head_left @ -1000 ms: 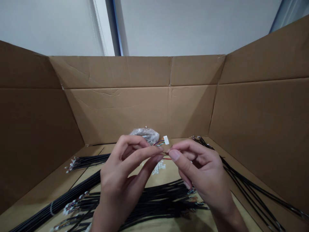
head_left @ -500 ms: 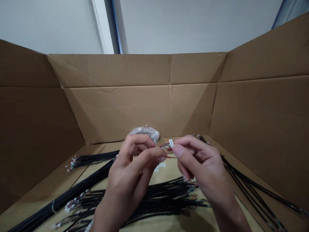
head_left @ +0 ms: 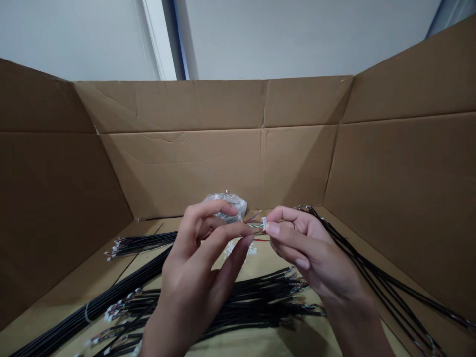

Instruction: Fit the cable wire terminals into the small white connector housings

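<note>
Between the thumb and index finger of my right hand [head_left: 310, 245] is a small white connector [head_left: 264, 223], held upright. Thin coloured wires [head_left: 255, 225] run from its left side toward my left hand [head_left: 206, 258]. The thumb and index fingertips of my left hand pinch at a wire just left of the connector, while its other fingers are curled loosely. Beneath both hands lies a wide bundle of black cables [head_left: 256, 302] with stripped, coloured wire ends at the right and white connectors at the left.
Cardboard walls [head_left: 186, 168] rise on three sides. A clear plastic bag [head_left: 234, 206] rests at the back, with small white pieces [head_left: 241, 249] nearer. A tied black cable bundle [head_left: 122, 292] lies left, a shorter bundle [head_left: 148, 241] behind it, and loose black cables [head_left: 375, 272] right.
The white connector has turned more upright in my right hand, whose lower fingers have curled in. My left thumb has dropped a little away from the index finger, and the wires are more exposed.
</note>
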A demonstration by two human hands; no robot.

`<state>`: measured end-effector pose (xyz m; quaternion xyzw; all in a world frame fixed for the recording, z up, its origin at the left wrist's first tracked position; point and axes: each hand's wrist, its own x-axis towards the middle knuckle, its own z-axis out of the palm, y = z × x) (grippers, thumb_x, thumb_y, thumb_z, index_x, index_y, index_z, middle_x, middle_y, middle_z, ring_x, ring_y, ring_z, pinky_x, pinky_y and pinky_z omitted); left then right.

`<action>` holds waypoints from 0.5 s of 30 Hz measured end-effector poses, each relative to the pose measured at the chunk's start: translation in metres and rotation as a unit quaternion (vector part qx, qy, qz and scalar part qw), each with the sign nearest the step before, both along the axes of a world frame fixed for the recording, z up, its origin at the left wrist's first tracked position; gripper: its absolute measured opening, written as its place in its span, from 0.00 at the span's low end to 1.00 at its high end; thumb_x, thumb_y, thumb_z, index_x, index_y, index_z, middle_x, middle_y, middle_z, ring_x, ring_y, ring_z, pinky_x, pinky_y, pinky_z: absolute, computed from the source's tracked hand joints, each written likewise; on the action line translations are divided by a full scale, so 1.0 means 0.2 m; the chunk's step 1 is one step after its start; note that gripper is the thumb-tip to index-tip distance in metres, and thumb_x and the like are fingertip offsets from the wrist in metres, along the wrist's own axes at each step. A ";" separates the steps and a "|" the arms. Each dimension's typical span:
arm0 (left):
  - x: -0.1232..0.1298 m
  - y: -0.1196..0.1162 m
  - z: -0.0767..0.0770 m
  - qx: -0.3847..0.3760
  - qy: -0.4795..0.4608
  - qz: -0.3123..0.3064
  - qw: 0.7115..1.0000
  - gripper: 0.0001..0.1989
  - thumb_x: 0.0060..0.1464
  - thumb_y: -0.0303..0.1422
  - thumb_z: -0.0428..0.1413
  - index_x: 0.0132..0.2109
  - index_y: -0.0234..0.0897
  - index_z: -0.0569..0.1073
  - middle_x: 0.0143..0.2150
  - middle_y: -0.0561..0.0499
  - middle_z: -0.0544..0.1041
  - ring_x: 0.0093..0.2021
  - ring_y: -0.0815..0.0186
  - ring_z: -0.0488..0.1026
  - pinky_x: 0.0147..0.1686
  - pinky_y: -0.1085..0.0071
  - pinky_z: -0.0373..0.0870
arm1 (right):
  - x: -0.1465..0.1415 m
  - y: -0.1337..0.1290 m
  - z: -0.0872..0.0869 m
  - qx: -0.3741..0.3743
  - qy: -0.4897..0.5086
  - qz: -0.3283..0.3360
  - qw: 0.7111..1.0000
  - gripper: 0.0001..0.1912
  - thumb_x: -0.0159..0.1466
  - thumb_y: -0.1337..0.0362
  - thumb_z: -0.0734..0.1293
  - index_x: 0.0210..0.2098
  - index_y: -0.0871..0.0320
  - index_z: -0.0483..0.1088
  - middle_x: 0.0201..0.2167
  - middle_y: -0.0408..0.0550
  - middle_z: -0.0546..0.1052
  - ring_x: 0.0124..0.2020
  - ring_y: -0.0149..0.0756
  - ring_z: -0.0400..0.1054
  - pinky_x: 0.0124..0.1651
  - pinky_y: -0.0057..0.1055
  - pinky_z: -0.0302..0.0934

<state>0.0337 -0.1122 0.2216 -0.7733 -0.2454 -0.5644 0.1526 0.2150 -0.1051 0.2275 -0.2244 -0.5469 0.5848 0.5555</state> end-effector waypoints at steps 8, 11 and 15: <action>0.00 -0.01 -0.01 0.009 -0.007 0.021 1.000 0.07 0.66 0.21 0.57 0.46 0.38 0.75 0.51 0.50 0.69 0.37 0.75 0.78 0.39 0.78 0.79 | 0.00 -0.01 -0.01 -0.003 0.007 0.009 1.000 0.09 0.64 0.62 0.75 0.32 0.60 0.74 0.12 0.28 0.58 0.15 0.18 0.40 0.19 0.22 0.34; 0.01 -0.02 -0.01 0.010 -0.005 0.017 1.000 0.07 0.66 0.21 0.57 0.46 0.37 0.75 0.51 0.50 0.69 0.37 0.76 0.77 0.40 0.79 0.78 | 0.00 -0.01 -0.01 -0.001 0.003 0.009 1.000 0.10 0.64 0.62 0.76 0.32 0.60 0.74 0.12 0.28 0.58 0.14 0.18 0.39 0.19 0.22 0.33; 0.01 -0.02 -0.01 0.008 -0.002 0.023 1.000 0.07 0.66 0.21 0.57 0.45 0.37 0.75 0.51 0.50 0.69 0.37 0.77 0.77 0.40 0.80 0.78 | 0.00 -0.01 0.00 -0.005 0.005 0.004 1.000 0.10 0.63 0.62 0.76 0.32 0.60 0.74 0.12 0.28 0.58 0.14 0.17 0.39 0.18 0.22 0.34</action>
